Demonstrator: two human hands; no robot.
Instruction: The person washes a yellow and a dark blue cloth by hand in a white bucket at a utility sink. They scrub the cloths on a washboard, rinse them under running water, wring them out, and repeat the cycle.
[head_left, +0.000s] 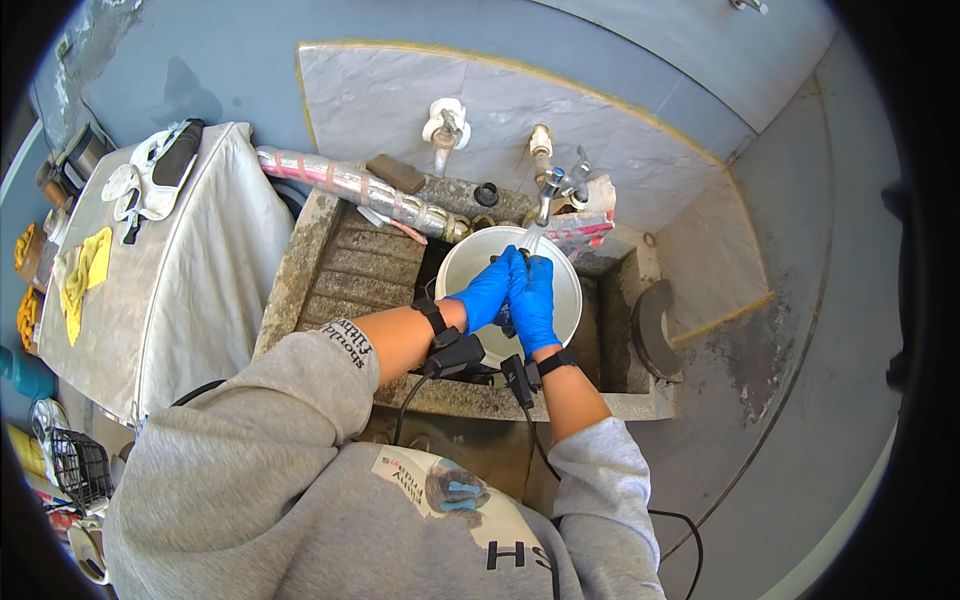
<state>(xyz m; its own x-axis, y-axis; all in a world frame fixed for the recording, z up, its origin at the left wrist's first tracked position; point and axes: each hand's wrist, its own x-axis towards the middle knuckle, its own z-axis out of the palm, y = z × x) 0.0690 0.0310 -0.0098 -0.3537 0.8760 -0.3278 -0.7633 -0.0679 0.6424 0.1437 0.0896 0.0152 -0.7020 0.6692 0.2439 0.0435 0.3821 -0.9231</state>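
Note:
Both my hands wear blue gloves and meet above a white bucket (568, 319) standing in a concrete laundry sink (480, 401). My left hand (487, 291) and my right hand (533, 300) press together around a small dark item (505, 318). Fingers cover most of it, so its kind cannot be made out; it may be cloth. From the metal tap (548, 196), a stream of water (532, 237) runs down onto my fingertips and the item. Pale water lies inside the bucket.
Left of the bucket is a ribbed washboard (367, 259) with a brush (390, 223). A foil-wrapped pipe (337, 176) crosses behind it. Another tap (444, 139) is on the tiled wall. A covered appliance (202, 247) stands left. Cables hang from wrist-strapped devices (455, 355).

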